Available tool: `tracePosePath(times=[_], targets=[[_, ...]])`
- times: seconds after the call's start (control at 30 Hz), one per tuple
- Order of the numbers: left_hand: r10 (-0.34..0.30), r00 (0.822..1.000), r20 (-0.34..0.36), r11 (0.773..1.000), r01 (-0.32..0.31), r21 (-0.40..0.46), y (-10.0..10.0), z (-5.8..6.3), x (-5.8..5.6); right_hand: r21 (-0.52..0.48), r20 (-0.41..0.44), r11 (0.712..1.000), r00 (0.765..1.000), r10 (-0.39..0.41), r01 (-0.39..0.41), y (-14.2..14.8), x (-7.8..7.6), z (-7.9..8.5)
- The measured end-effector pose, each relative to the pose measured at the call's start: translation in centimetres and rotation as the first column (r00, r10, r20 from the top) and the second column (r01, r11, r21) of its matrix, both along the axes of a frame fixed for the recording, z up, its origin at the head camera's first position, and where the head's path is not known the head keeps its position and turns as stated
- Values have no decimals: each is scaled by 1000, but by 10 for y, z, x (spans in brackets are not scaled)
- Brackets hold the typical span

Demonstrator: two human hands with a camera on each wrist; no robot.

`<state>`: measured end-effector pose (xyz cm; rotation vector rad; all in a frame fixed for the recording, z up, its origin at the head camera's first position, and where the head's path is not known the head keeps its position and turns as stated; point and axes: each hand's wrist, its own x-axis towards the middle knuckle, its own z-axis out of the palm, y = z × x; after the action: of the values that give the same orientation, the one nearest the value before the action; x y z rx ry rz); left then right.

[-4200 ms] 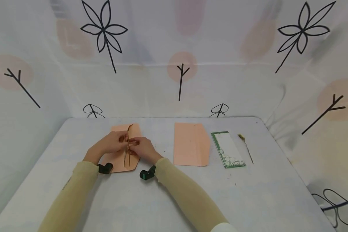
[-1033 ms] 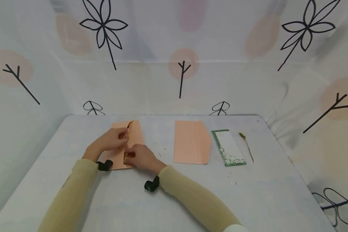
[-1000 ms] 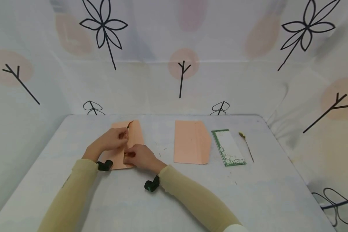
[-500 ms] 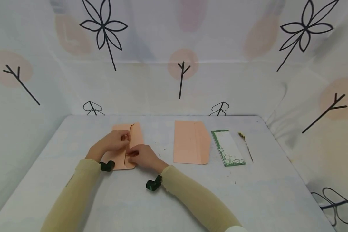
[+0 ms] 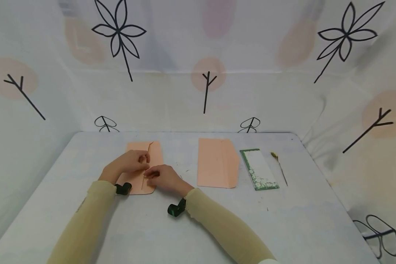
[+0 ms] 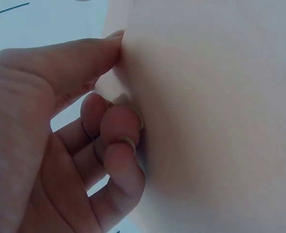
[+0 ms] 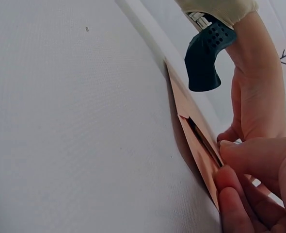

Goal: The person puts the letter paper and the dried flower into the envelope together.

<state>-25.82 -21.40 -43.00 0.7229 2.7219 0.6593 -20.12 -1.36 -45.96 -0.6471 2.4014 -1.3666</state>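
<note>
A peach paper envelope (image 5: 156, 152) lies at the left of the table, its flap to the right and a narrow slit down its middle. My left hand (image 5: 128, 162) bends over the slit from the left; thumb and forefinger pinch its paper edge, the other fingers curled, as the left wrist view shows. From the right, my right hand (image 5: 165, 178) pinches the same edge lower down. In the right wrist view the envelope (image 7: 182, 99) tilts up, and the dark slit runs between the right thumb and forefinger. What is inside is hidden.
A second peach envelope (image 5: 211, 161) lies mid-table. Right of it are a white card (image 5: 259, 168) with a green floral border and a dried flower stem (image 5: 274, 156). Small dark bits dot the white table (image 5: 217, 227). Patterned white cloth (image 5: 171, 99) hangs behind.
The slit gaped earlier, with thin brown lines showing in it; now it has narrowed and lies flatter. Since 4.2 s ago, my right hand has moved down along it. My left hand has shifted slightly right.
</note>
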Motion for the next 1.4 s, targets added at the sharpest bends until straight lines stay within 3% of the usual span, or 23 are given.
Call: tracePosePath(times=[0.5,0.77,1.07,1.4], targets=[[37,999,25,999,-36,-38,6,3,1,-79,24,995,997,69,-67,7,0,-5],[64,997,33,997,-63,-47,8,1,2,-105,15,989,994,107,-105,11,5,3],[71,997,42,995,-68,-69,9,5,5,-160,42,983,994,102,-94,21,6,4],[75,996,38,994,-72,-78,10,4,5,-116,24,991,997,69,-65,39,6,13]])
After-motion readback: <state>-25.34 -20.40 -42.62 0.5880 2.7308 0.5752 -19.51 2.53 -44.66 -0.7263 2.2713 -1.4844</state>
